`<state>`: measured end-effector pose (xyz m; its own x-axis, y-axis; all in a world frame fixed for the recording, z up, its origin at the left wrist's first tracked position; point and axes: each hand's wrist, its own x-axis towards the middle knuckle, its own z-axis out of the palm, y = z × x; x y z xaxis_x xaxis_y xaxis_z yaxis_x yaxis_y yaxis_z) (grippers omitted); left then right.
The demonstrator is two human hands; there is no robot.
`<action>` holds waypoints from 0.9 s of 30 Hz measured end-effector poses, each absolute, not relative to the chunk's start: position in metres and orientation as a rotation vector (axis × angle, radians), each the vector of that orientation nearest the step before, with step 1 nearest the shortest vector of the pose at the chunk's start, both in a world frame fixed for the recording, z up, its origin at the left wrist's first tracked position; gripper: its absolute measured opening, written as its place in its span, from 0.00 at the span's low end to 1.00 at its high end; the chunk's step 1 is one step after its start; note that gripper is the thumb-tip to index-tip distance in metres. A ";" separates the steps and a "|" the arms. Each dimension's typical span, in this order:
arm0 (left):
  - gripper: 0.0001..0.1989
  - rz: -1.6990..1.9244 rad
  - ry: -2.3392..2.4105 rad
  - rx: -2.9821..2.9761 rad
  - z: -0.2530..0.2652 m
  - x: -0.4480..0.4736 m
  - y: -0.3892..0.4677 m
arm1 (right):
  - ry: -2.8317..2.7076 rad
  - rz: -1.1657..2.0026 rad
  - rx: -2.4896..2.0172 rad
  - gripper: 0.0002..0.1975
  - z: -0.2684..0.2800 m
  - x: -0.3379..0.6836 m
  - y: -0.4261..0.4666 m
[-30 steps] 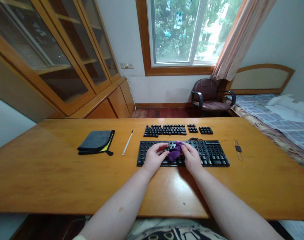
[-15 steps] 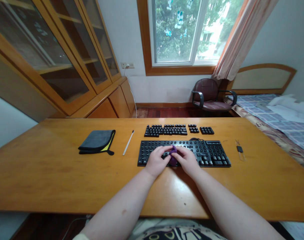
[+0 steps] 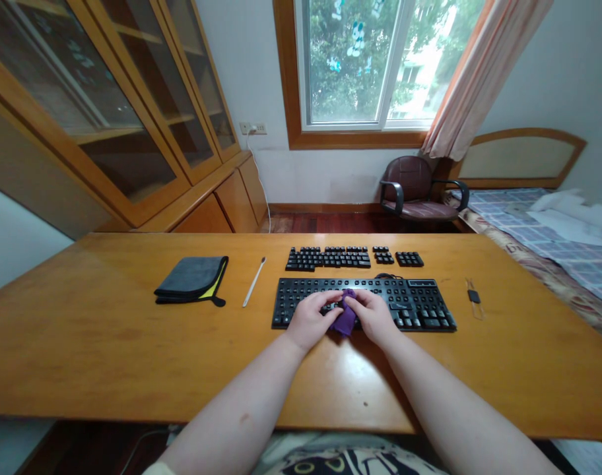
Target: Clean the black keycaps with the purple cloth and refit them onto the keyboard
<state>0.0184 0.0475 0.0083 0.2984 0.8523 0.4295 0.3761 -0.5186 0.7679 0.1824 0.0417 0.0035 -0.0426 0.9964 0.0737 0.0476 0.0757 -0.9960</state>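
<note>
I'm in a home bedroom: a bed (image 3: pixel 523 206) lies beyond the far right corner of my bench (image 3: pixel 133 356), a curtained window (image 3: pixel 350 82) past its far edge, a glass-fronted cabinet (image 3: pixel 175 119) off its far left.

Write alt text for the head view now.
The right hand pinches a purple cloth over a black keyboard, the left hand at the cloth's edge. Loose keycaps lie in rows beyond; a brush and folded gray cloth lie to the left, a wire tool to the right, all on a wooden desk.
</note>
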 end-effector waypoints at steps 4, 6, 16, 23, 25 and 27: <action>0.12 1.195 1.079 1.930 0.011 0.020 0.048 | -1.161 1.217 -1.107 0.12 0.004 0.182 0.042; 0.12 1.198 1.093 1.931 0.013 0.019 0.050 | -1.123 1.229 -1.093 0.12 0.005 0.181 0.042; 0.11 1.233 1.071 1.939 0.013 0.017 0.054 | -1.144 1.192 -1.101 0.11 0.012 0.179 0.039; 0.11 1.221 1.071 1.937 0.016 0.016 0.054 | -1.184 1.190 -1.130 0.12 0.017 0.179 0.036; 0.13 1.208 1.099 1.922 0.016 0.015 0.054 | -1.191 1.195 -1.129 0.11 0.018 0.179 0.035; 0.14 1.195 1.102 1.923 0.017 0.014 0.053 | -1.192 1.203 -1.121 0.11 0.019 0.179 0.035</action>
<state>0.0145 0.0532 0.0170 0.2449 0.8827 0.4010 0.3286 -0.4647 0.8222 0.1788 0.0349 0.0186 -0.0046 0.9986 0.0535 -0.0627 0.0531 -0.9966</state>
